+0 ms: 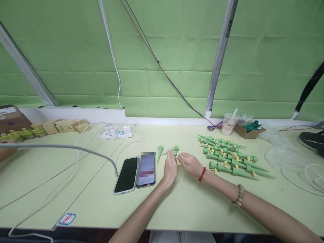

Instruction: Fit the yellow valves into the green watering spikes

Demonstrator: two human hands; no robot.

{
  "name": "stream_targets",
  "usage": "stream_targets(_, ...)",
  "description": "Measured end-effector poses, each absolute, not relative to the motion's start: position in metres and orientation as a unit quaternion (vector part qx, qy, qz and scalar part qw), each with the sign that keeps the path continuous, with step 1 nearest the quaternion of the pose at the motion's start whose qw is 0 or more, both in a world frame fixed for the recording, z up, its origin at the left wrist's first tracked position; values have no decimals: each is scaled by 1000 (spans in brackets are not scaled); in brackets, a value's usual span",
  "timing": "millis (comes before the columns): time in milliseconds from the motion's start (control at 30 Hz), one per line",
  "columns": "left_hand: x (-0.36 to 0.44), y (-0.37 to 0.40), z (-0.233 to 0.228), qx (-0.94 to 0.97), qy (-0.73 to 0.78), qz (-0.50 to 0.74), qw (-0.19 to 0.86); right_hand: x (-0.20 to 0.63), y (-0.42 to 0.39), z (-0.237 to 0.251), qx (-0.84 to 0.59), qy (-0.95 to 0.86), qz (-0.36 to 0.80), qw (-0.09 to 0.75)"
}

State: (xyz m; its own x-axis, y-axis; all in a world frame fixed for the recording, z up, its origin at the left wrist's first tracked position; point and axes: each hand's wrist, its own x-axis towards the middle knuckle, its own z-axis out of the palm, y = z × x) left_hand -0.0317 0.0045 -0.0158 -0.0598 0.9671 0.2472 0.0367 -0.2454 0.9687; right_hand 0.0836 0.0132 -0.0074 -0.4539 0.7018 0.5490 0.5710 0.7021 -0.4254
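Note:
My left hand [170, 168] is closed around a green plastic spike [174, 153], whose socket end shows at the fingertips; the rest is hidden. Right beside it, my right hand [190, 164] pinches a small pale yellow piece [178, 157], mostly covered by the fingers. Both hands meet low over the table. Just beyond them lie two loose green spikes, one pointing towards me [159, 153] and the other slanted [173, 149]. Part of a few yellow pieces shows under and around the hands. To the right, several green spikes with yellow valves [225, 164] lie in rows.
Two phones, one dark [126, 175] and one lit [146, 170], lie left of my hands. A power strip [117, 134], a plastic cup [229, 124] and a cardboard box [246, 131] stand behind. Grey cable [76, 147] crosses the left side, near another person's hand [7, 151].

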Motion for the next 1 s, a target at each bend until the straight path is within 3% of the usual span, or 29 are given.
stream_targets(67,-32,-1,-14,564,485,557,369,73,8,-13,-399,-759,306,414)
stream_targets(167,-31,-4,-12,583,499,506,395,69,5,-15,-391,-653,531,372)
stream_targets(233,-31,0,-11,588,508,507,373,75,6,-12,-406,-685,494,349)
stream_targets(400,-30,9,-15,580,545,514,321,97,9,-6,-427,-857,71,278)
stream_targets(500,-27,4,-18,581,531,510,348,97,9,-8,-410,-878,-3,247)
stream_targets(567,-25,-2,-18,584,509,528,349,90,7,-8,-422,-852,63,303)
stream_targets(633,-23,-8,-17,584,485,540,363,82,4,-7,-449,-786,223,361)
stream_targets(700,-22,-10,-16,582,465,533,401,77,2,-5,-463,-704,408,351)
stream_targets(767,-23,-8,-17,586,463,521,413,77,2,-2,-472,-672,489,294)
stream_targets(833,-24,-2,-19,589,481,526,381,83,3,1,-490,-725,404,267)
stream_targets(1000,-28,15,-28,588,496,536,347,105,13,-2,-447,-868,-8,215)
